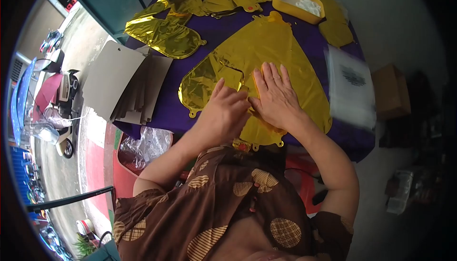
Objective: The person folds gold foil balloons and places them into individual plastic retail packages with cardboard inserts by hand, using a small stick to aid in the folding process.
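1. we see a purple cloth [312, 51] covering the table under everything else here.
2. on it, directly in front of us, lies the gold foil piece [266, 46], broad and flat. most of its face is a dull, smooth mustard yellow; its left part is mirror-bright and wrinkled, with a dark, crooked edge line running down toward our hands.
3. beyond it we see loose gold foil pieces [164, 37], overlapping, some glossy and crumpled, some dull.
4. to the left, grey cards [114, 80] sit fanned in a stack at the cloth's edge.
5. to the right, clear plastic sleeves [351, 89] with dark print lie piled.
6. our right hand [276, 94] lies palm down on the foil, fingers straight and slightly parted.
7. our left hand [226, 115] is curled beside it over the foil; its fingertips are hidden, so we cannot tell whether they pinch anything.
8. a yellow tub [285, 6] at the far side holds something white.
9. smallest, rounded tabs [193, 114] stick out from the foil's rim.
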The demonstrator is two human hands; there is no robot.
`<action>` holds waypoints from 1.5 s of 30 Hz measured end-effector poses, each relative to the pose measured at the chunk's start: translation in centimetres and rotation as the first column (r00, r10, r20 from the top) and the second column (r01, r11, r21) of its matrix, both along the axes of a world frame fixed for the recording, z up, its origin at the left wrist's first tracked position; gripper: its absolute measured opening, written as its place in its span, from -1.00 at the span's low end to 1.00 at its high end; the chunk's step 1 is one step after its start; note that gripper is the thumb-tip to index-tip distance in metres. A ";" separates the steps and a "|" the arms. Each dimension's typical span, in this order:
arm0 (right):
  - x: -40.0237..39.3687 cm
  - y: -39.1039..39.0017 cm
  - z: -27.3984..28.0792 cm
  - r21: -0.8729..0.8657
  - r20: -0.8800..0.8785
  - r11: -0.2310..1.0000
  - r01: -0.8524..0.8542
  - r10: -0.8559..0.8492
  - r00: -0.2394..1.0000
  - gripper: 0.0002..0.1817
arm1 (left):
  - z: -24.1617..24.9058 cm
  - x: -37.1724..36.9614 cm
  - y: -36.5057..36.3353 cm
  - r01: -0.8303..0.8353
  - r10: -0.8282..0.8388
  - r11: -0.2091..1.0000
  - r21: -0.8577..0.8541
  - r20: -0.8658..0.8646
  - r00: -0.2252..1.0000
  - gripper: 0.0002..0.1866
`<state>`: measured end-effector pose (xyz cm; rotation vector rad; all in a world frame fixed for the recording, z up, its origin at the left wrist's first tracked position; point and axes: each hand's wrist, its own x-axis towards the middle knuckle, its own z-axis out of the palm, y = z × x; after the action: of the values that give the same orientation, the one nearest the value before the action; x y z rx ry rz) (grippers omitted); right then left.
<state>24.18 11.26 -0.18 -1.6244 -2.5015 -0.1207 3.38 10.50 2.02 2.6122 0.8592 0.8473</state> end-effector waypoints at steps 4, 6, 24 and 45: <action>0.1 0.0 -0.1 -0.014 0.013 1.000 0.000 0.001 1.000 -0.20 | -0.8 -2.7 4.1 -0.389 0.401 0.911 0.134 -0.079 0.913 -0.82; 0.1 0.0 -0.3 -0.015 0.013 1.000 -0.004 0.004 1.000 -0.20 | -0.2 -4.0 4.9 -0.569 0.599 0.801 0.186 -0.275 0.752 -0.82; -0.2 0.3 -0.4 -0.023 0.067 1.000 0.012 -0.010 0.998 -0.16 | 2.9 -4.6 10.1 -0.654 0.526 0.612 -0.445 -0.388 0.757 -0.69; 0.2 0.8 -0.3 0.041 0.070 0.994 -0.106 0.103 0.992 -0.17 | -1.6 0.1 16.4 -0.201 0.199 0.979 0.006 0.120 0.973 -0.77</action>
<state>24.39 12.01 -0.48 -1.4930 -2.6079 -0.2210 3.52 26.86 0.39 2.4903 1.0993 1.0561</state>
